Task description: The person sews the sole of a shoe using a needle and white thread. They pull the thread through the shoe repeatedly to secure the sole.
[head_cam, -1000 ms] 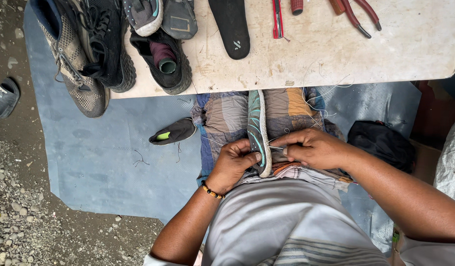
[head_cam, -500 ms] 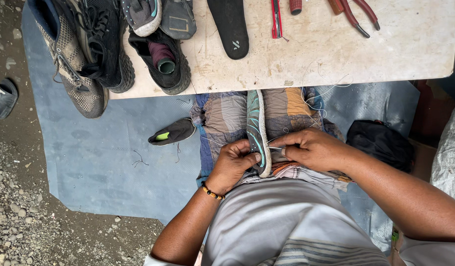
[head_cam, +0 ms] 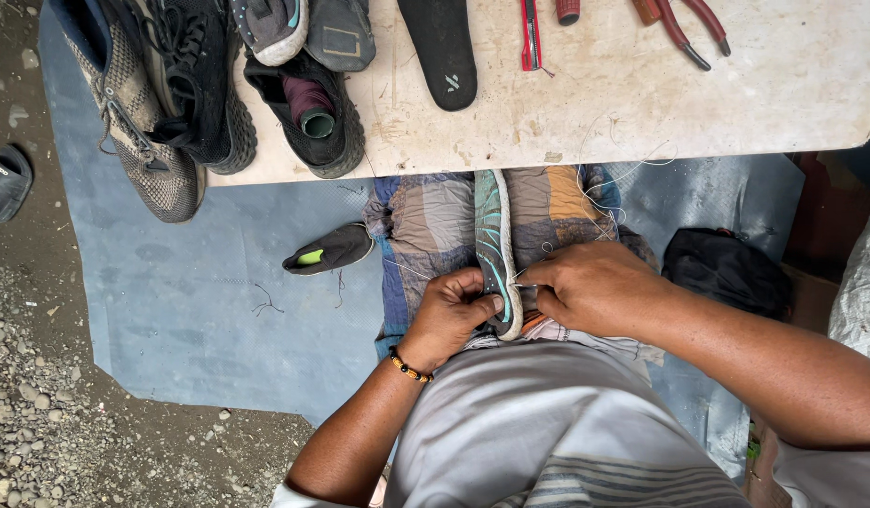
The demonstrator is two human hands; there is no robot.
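Note:
A grey shoe with a teal-patterned sole stands on its edge between my knees, sole facing left, resting on a checked cloth. My left hand, with a beaded bracelet at the wrist, grips the shoe's near end. On the other side of that end, my right hand pinches something thin against the sole's rim; white thread loops up from there toward the table.
A worn white table lies ahead with several dark shoes at its left, a black insole, and red-handled tools including pliers. A black shoe lies on the blue mat. A black bag sits right; gravel lies left.
Both hands stay on the shoe's near end with only slight finger movement. The shoe has not shifted noticeably.

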